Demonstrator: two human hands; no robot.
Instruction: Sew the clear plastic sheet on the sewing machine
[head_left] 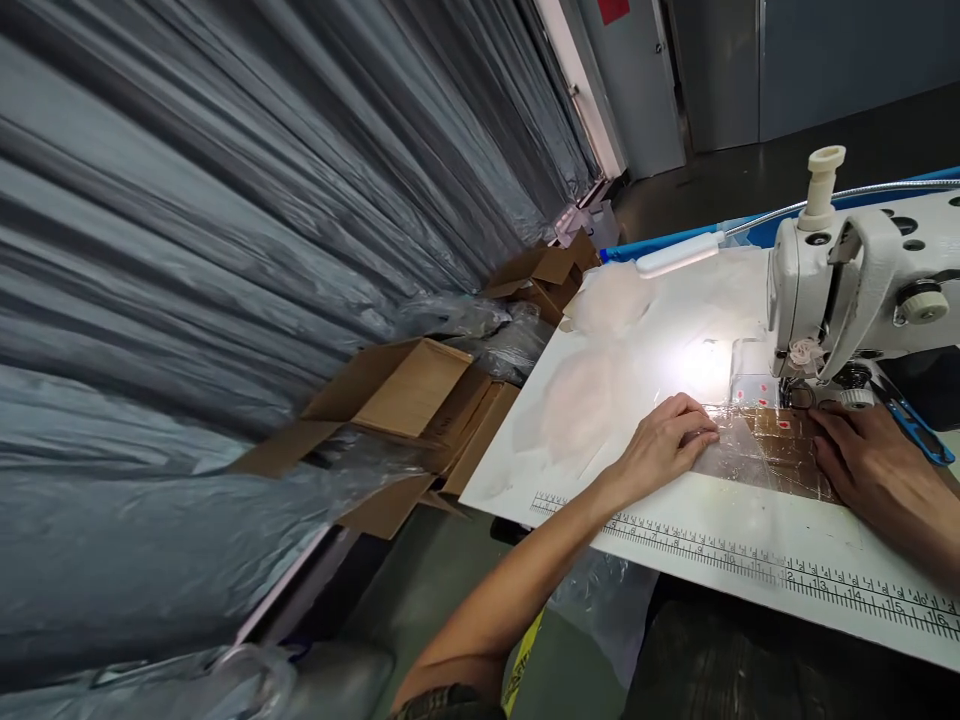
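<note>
Left forearm (pixel 547 580) slanting up from the lower edge, left hand (pixel 664 440) palm-down, fingers bent, tips touching the left part of a clear plastic sheet (pixel 731 450), pinch not discernible. Right hand (pixel 881 460) part-opened, fingers loosely spread at the right edge; sheet flat on white table (pixel 495 480), beside sewing machine's (pixel 799 280) needle area.

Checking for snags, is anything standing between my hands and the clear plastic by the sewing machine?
Nothing visible: the left hand and right hand already touch the clear plastic at opposite sides, near the sewing machine.
</note>
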